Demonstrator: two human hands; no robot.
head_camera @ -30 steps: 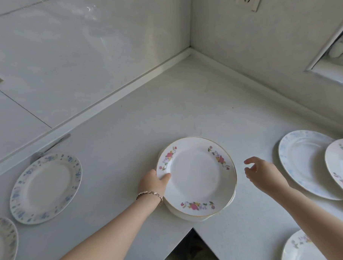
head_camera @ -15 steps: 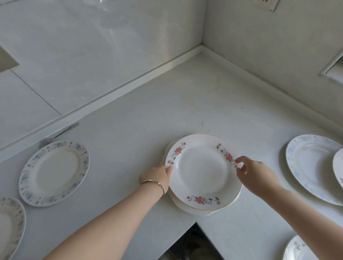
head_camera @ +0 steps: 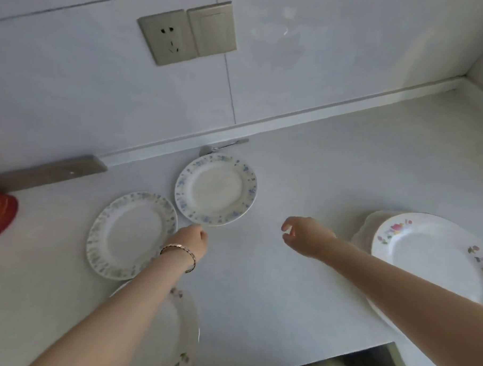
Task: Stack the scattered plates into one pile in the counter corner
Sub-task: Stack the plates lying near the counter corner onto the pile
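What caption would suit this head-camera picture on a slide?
Both empty hands, left and right, reach toward a blue-rimmed plate; the stacked plates sit at right.

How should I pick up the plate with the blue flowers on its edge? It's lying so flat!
Grab the blue-flowered plate by its rim on the near side, the edge closest to the left hand. It lies flat on the counter, so probably slide fingertips under that raised rim, thumb on top. The far edge has a spoon just behind it, and the grey-patterned plate crowds its left.
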